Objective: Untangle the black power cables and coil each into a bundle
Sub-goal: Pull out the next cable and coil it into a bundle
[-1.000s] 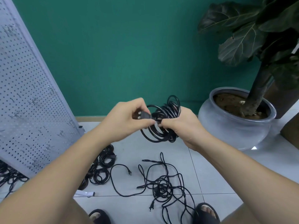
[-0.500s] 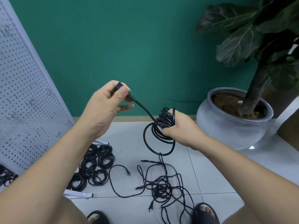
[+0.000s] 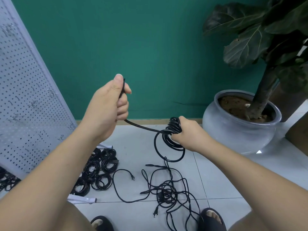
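Cable (image 3: pixel 143 128) in left hand (image 3: pixel 106 105) and right hand (image 3: pixel 189 135)

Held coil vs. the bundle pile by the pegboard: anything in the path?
Nothing solid. The coil in the right hand has open air toward the bundle pile. Only a loose plug-ended cable lies on the tiles beside the pile, and the left hand grips the coil's free end.

Glossy black cable (image 3: pixel 141 126), glazed pot (image 3: pixel 233 130).
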Demonstrator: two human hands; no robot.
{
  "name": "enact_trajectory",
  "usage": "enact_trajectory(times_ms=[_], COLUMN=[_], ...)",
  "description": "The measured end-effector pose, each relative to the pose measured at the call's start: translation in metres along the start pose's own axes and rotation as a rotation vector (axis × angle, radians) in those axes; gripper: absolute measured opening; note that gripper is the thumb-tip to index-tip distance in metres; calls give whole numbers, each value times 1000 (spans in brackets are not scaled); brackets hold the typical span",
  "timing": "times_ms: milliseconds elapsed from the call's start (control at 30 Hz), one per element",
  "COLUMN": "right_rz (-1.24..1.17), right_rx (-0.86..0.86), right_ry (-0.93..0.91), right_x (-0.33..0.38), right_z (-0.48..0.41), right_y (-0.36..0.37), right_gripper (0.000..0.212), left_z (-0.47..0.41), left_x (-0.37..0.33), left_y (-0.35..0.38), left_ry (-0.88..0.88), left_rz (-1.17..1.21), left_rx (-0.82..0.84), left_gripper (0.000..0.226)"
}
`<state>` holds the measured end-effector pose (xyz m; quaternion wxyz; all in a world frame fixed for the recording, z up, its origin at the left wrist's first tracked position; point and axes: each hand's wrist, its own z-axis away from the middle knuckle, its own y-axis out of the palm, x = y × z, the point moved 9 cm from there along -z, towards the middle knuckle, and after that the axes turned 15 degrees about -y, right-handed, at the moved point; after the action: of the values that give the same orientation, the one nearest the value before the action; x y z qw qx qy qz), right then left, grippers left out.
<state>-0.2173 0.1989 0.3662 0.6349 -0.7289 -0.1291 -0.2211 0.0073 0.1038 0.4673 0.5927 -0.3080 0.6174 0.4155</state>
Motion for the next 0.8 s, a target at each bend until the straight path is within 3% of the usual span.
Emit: enact_trajectory(times_ms=[367, 533, 600, 700, 800], right_rz=[-17, 240, 311, 428, 515], right_rx=[-67, -22, 13, 5, -56], right_ry=[-12, -134, -218, -385, -574], right_x=[-22, -10, 0, 22, 46], right_z=[-17, -13, -9, -1, 9], right_y=[-9, 3, 12, 17, 21], right_gripper=[23, 30, 33, 33, 32], left_z=[-4, -10, -7, 0, 6], left_x=[-24, -14, -17, -13, -6], left_y=[-60, -45, -35, -20, 0], left_ry=[113, 16, 61, 139, 214], left_rz=[-160, -287, -446, -779, -839], left_rx=[-311, -242, -225, -210, -169], left_gripper=[36, 13, 6, 14, 11])
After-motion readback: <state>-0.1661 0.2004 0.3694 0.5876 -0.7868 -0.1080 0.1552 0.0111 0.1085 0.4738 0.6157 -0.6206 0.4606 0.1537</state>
